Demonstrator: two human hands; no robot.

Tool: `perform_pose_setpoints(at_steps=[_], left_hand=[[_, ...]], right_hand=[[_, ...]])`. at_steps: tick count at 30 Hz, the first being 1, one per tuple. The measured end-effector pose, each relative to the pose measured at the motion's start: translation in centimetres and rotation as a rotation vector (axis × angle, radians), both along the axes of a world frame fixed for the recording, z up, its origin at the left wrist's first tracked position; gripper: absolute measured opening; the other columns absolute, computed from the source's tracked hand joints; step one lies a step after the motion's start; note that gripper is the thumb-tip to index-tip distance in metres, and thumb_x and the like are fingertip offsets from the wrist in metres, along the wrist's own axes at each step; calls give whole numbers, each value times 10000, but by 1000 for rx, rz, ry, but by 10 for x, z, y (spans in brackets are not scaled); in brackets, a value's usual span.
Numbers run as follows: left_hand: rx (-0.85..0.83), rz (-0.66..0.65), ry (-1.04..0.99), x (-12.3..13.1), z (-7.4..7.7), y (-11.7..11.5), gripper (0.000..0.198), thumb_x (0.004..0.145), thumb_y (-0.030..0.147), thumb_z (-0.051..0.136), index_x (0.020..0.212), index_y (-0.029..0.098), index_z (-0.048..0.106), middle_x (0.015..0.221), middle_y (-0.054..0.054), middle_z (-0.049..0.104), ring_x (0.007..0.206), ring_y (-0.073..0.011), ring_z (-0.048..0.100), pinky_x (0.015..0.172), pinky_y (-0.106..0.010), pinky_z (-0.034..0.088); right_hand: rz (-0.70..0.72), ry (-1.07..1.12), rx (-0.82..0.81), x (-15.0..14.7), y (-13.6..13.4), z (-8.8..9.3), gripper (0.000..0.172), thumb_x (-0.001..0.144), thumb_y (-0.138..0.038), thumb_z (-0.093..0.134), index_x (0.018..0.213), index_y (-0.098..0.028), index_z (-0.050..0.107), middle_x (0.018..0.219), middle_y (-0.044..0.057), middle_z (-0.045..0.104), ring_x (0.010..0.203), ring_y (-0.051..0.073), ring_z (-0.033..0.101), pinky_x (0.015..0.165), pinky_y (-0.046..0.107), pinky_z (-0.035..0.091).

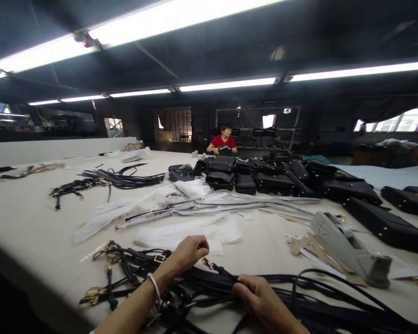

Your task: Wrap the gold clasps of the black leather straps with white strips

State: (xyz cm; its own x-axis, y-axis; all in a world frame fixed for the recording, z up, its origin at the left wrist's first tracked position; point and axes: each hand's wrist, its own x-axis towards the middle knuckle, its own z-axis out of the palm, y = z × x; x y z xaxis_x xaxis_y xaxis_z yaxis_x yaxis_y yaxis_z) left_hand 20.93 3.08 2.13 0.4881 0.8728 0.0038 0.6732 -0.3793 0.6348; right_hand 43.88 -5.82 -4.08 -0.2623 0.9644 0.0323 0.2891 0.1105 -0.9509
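My right hand [256,294] pinches a black strap [226,273] whose gold clasp [206,263] sticks out toward my left hand. Curled closed, my left hand [191,250] hovers above the strap pile; its fingertips are turned away, so anything inside is hidden. A white bracelet circles that wrist. Beneath both hands lies a heap of black straps [278,304] with gold buckles and hooks, spreading to the left and right. Just beyond my left hand, clear plastic wrapping [195,232] rests on the pale table [264,236].
At the right stands a grey tape dispenser [351,250] beside cardboard scraps [308,248]. Black bags [275,181] are piled along the far side. Another bundle of straps [125,178] lies at the left. A person in a red top [223,143] is across the table.
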Motion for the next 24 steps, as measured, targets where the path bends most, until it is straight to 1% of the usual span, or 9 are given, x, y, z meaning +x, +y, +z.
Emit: perform_pose_setpoints(at_steps=[3,5,7,9,12,15,18,21,24], left_hand=[[49,91,110,7,-15,33,181,918,321,629,932,145,669,946,-42,690,897,-202,649,838,-398,519],[68,145,169,17,-26,48,222,923,348,637,1018,148,658,1089,-67,673,1007,-229,638,903,-452,516],[64,184,214,26,-36,59,251,925,338,640,1092,151,644,1168,-82,650,1059,-245,626,923,-473,517],[26,192,243,31,-41,67,254,930,330,637,1109,151,640,1149,-79,659,1019,-235,645,889,-454,541],[-21,175,243,29,-40,73,231,937,329,631,1078,147,650,1069,-63,682,917,-203,670,817,-406,570],[24,186,174,24,-30,72,223,938,335,627,1049,143,653,1043,-56,683,906,-200,667,814,-401,565],[117,234,48,19,-14,66,209,950,336,597,1026,146,639,986,-45,671,885,-197,650,822,-404,538],[170,259,-99,5,10,58,170,937,292,555,1036,161,601,846,-11,634,786,-178,609,785,-358,497],[152,262,-234,-33,43,41,251,856,363,573,1027,180,598,764,14,603,722,-171,579,708,-301,474]], right_hand=[[-45,146,-136,14,13,-6,535,814,-719,522,818,-189,595,407,-104,319,346,73,220,365,218,153],[-82,236,-177,24,16,-5,637,799,-798,459,952,-193,587,422,-127,282,336,60,145,342,206,124],[-123,376,-218,31,17,-2,637,807,-784,497,1036,-195,574,464,-132,300,358,45,118,342,187,127],[-157,540,-267,36,15,1,615,782,-735,616,1057,-186,574,474,-134,333,367,28,112,344,172,116],[-168,685,-318,38,14,2,620,732,-681,728,1048,-169,580,448,-136,364,354,10,105,340,163,79],[-140,714,-328,37,14,2,561,762,-641,732,1026,-171,574,453,-131,384,351,6,119,343,162,75],[-118,697,-332,37,14,4,537,780,-635,715,1010,-172,573,463,-127,383,357,9,136,349,166,76],[-118,670,-341,37,11,6,544,782,-650,701,1002,-166,583,469,-125,374,367,11,148,360,167,80],[-114,660,-333,38,9,7,562,800,-666,672,1031,-160,597,485,-120,373,379,11,152,370,168,81]])
